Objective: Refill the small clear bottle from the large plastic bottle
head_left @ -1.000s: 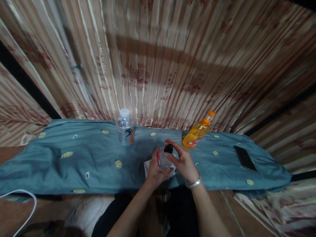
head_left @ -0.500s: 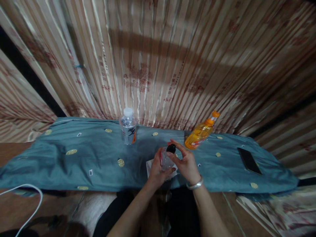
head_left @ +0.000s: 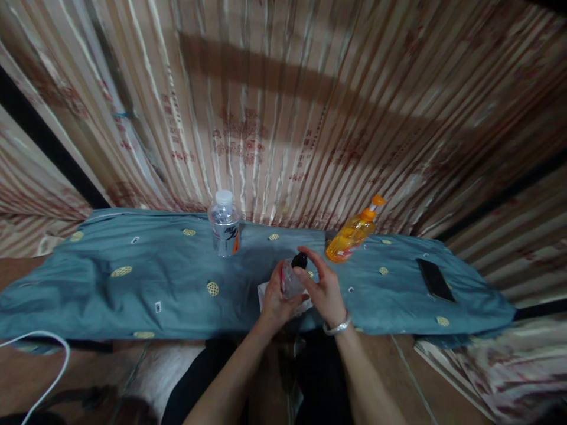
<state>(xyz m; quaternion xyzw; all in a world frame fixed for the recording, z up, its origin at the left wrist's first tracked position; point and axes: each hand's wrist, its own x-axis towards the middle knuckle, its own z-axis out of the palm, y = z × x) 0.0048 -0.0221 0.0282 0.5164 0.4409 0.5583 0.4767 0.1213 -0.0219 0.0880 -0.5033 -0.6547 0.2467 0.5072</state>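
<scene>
A small clear bottle (head_left: 291, 282) with a black cap (head_left: 299, 260) is between my hands, above a white sheet or tissue (head_left: 263, 290). My left hand (head_left: 275, 302) is wrapped round the bottle's body from the left. With thumb and fingers, my right hand (head_left: 322, 285), a silver bangle at its wrist, pinches the black cap. Whether the cap is loose from the bottle I cannot tell. Part of the bottle and most of the white sheet are hidden by my hands.
A clear labelled bottle with a white cap (head_left: 224, 227) stands at the back left. Right of my hands is an orange dish-soap bottle (head_left: 352, 236). A black phone (head_left: 434, 280) lies farther right on the blue cloth (head_left: 177, 283). A pleated curtain (head_left: 274, 106) hangs behind.
The whole view has shifted slightly, so everything sits a little farther left. My hands keep their hold on the small bottle and its cap.
</scene>
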